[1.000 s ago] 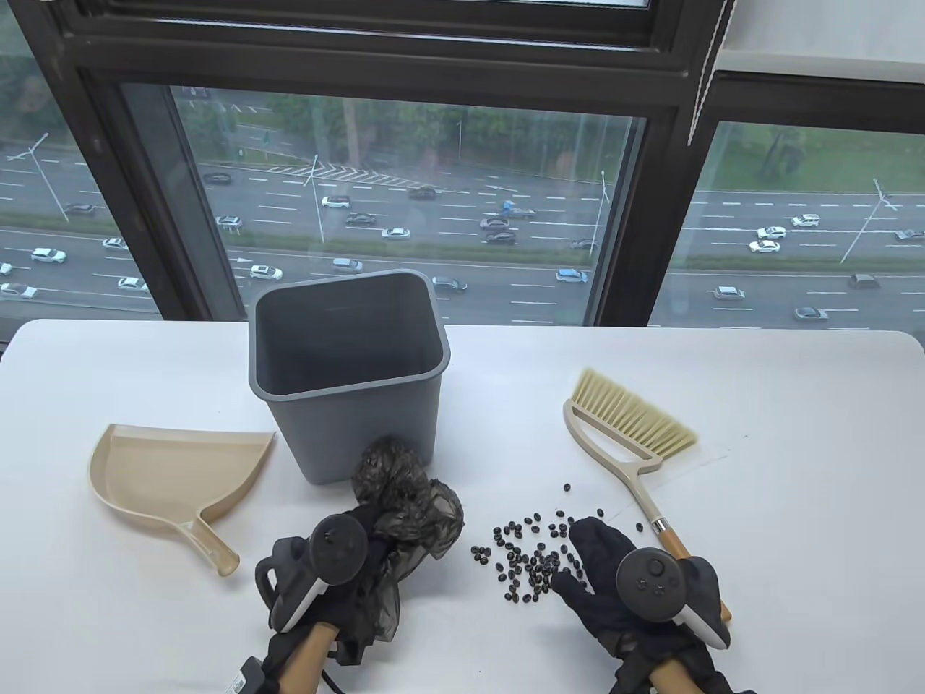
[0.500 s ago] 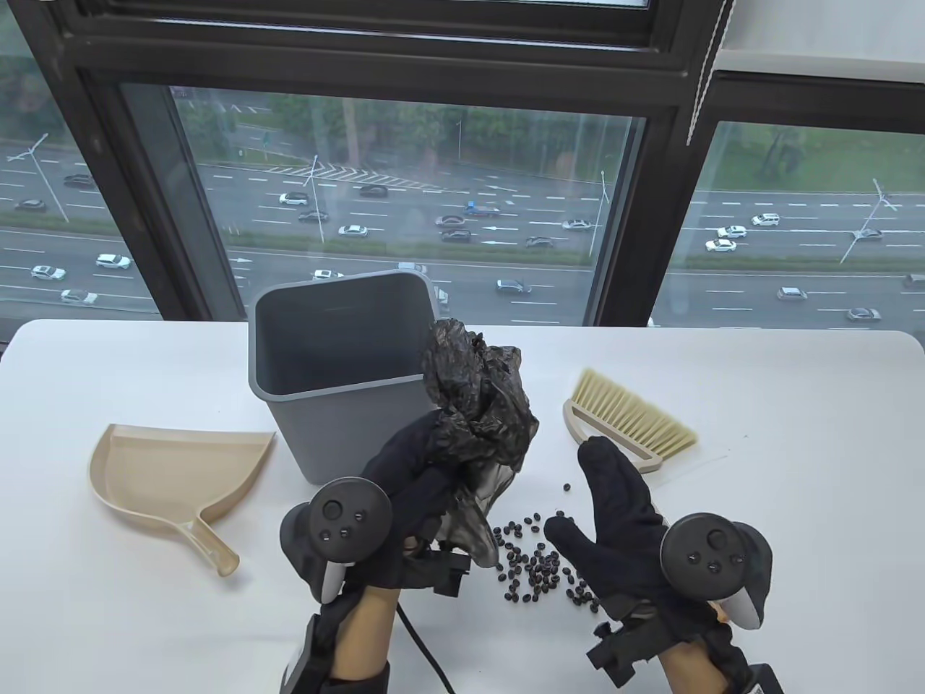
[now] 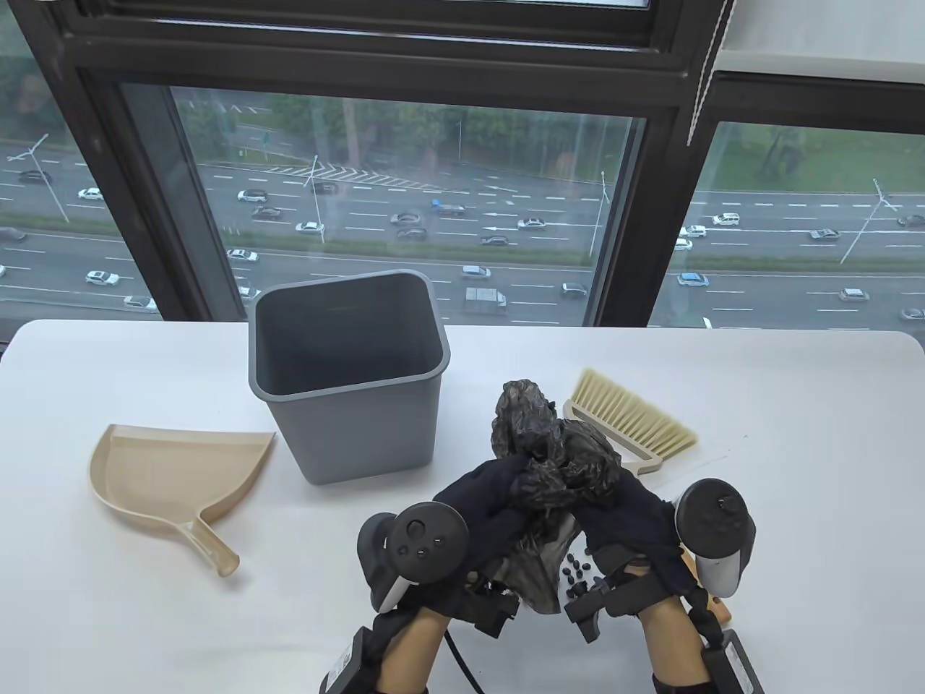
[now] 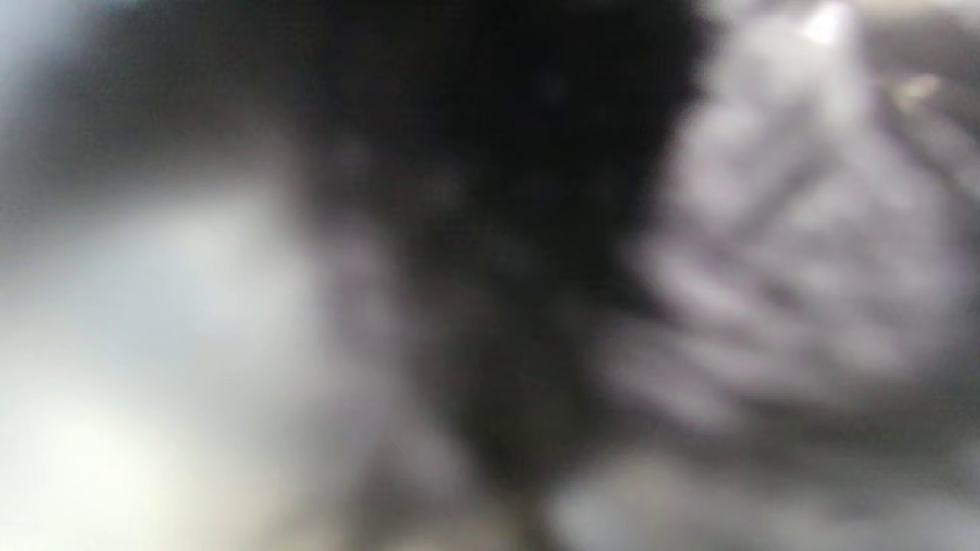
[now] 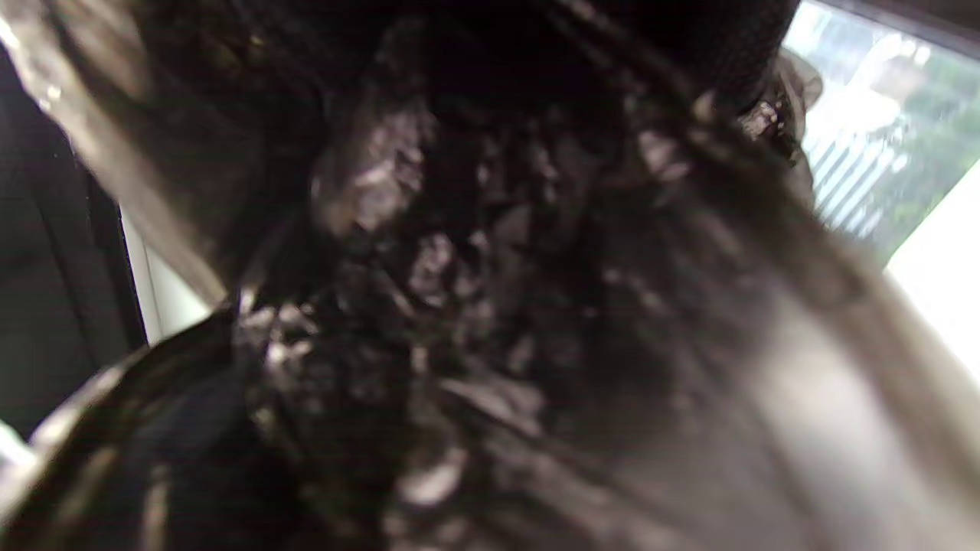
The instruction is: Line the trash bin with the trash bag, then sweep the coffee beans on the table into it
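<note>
Both hands meet low in the centre of the table view, gripping one crumpled black bag (image 3: pixel 553 448). The left hand (image 3: pixel 480 506) has its fingers curled into the wad from the left, and the right hand (image 3: pixel 625 513) closes on it from the right. The bag is held up off the tabletop (image 3: pixel 795 506), still bunched, its mouth not yet found. The right wrist view shows only wrinkled black film close up; the left wrist view is too blurred to read.

The grey bin (image 3: pixel 347 376) stands unlined, just left of and above the hands in the frame. Most of the beans (image 3: pixel 578 571) lie hidden under the bag and hands; a few show between the wrists.

The main risk, as I judge it, is the bag's hanging tail dragging across the beans and scattering them toward the near edge when the hands pull apart. Thin film may also tear if tugged hard while still knotted up. A wide shake could knock the brush (image 3: pixel 629 426), which lies just right of the bag.

Open room lies right of the brush and along the bottom left. The dustpan (image 3: pixel 170 481) sits at centre left, well apart from the hands, and the bin's mouth is unobstructed from above.
</note>
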### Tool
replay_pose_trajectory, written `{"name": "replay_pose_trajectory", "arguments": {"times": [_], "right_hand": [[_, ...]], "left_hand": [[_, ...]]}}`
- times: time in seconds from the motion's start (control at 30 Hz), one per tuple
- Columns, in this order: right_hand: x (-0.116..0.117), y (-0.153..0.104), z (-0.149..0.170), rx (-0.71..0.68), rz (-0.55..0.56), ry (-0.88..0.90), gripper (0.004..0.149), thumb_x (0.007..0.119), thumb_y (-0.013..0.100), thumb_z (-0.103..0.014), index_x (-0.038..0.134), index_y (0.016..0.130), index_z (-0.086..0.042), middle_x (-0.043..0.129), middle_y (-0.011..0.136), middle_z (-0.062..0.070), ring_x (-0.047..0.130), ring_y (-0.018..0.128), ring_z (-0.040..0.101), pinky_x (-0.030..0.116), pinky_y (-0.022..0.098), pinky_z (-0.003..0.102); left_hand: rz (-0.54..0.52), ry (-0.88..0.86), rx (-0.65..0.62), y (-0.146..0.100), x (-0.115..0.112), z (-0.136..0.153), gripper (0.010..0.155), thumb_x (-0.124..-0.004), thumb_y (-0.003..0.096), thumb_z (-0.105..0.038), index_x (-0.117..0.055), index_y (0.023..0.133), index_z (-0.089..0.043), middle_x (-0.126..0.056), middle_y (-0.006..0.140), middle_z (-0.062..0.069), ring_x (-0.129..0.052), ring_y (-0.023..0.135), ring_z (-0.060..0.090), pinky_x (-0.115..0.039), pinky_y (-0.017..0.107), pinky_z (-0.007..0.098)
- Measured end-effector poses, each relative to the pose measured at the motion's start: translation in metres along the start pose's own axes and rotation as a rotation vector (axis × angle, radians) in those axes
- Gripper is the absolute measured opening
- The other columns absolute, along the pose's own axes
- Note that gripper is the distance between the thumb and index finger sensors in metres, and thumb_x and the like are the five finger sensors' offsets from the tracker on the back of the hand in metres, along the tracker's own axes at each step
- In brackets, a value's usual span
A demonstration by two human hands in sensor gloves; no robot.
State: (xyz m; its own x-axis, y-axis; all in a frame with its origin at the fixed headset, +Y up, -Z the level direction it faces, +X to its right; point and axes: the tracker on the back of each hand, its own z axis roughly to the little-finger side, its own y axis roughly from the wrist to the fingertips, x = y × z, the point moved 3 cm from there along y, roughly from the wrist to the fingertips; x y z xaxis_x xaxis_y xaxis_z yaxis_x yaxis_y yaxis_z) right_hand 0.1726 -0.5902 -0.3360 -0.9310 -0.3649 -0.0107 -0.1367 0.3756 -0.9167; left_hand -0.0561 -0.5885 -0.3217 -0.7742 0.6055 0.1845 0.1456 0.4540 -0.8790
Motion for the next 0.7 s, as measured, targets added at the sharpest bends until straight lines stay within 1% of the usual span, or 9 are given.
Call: {"name": "replay_pose_trajectory", "arguments": {"times": [0.17, 0.33, 0.43, 0.57, 0.67, 0.7], "right_hand": [[-0.010, -0.002, 0.005, 0.027, 0.082, -0.031, 0.041, 0.075, 0.051, -0.029, 0.072, 0.091, -0.020, 0.084, 0.091, 0.011, 0.087, 0.080, 0.036, 0.073, 0.059, 0.053], [-0.020, 0.000, 0.013, 0.072, 0.107, -0.007, 0.041, 0.074, 0.051, -0.029, 0.072, 0.091, -0.020, 0.087, 0.088, 0.012, 0.090, 0.076, 0.036, 0.075, 0.057, 0.052], [-0.025, 0.002, 0.019, 0.099, 0.106, 0.001, 0.041, 0.074, 0.052, -0.032, 0.073, 0.091, -0.020, 0.088, 0.087, 0.012, 0.091, 0.075, 0.035, 0.076, 0.055, 0.052], [-0.029, 0.004, 0.025, 0.121, 0.088, -0.003, 0.039, 0.073, 0.052, -0.039, 0.078, 0.085, -0.018, 0.092, 0.081, 0.011, 0.093, 0.071, 0.036, 0.076, 0.054, 0.052], [-0.034, 0.003, 0.032, 0.161, 0.110, -0.043, 0.041, 0.073, 0.052, -0.041, 0.079, 0.085, -0.018, 0.092, 0.082, 0.012, 0.092, 0.072, 0.037, 0.076, 0.054, 0.053], [-0.035, 0.004, 0.033, 0.182, 0.098, -0.073, 0.046, 0.075, 0.051, -0.042, 0.075, 0.089, -0.016, 0.088, 0.086, 0.015, 0.089, 0.075, 0.039, 0.073, 0.056, 0.054]], "left_hand": [[-0.055, -0.081, 0.073, 0.002, 0.020, 0.022, 0.042, -0.071, 0.0551, -0.051, -0.076, 0.093, -0.035, -0.094, 0.091, -0.005, -0.105, 0.073, 0.019, -0.080, 0.063, 0.050], [-0.116, -0.131, 0.119, -0.001, 0.047, 0.037, 0.041, -0.070, 0.0557, -0.051, -0.076, 0.093, -0.035, -0.095, 0.091, -0.005, -0.105, 0.073, 0.019, -0.080, 0.063, 0.050], [-0.145, -0.141, 0.142, -0.004, 0.067, 0.047, 0.041, -0.070, 0.0560, -0.051, -0.076, 0.094, -0.034, -0.095, 0.091, -0.004, -0.105, 0.074, 0.020, -0.080, 0.063, 0.050], [-0.187, -0.138, 0.190, -0.008, 0.083, 0.061, 0.041, -0.070, 0.0564, -0.051, -0.076, 0.094, -0.034, -0.095, 0.091, -0.004, -0.105, 0.073, 0.020, -0.080, 0.063, 0.050], [-0.220, -0.183, 0.225, -0.011, 0.091, 0.071, 0.041, -0.069, 0.0567, -0.050, -0.076, 0.094, -0.034, -0.095, 0.090, -0.004, -0.105, 0.072, 0.020, -0.080, 0.063, 0.050], [-0.229, -0.202, 0.234, -0.012, 0.093, 0.072, 0.041, -0.069, 0.0569, -0.050, -0.076, 0.094, -0.033, -0.095, 0.090, -0.003, -0.105, 0.072, 0.020, -0.080, 0.063, 0.050]]}}
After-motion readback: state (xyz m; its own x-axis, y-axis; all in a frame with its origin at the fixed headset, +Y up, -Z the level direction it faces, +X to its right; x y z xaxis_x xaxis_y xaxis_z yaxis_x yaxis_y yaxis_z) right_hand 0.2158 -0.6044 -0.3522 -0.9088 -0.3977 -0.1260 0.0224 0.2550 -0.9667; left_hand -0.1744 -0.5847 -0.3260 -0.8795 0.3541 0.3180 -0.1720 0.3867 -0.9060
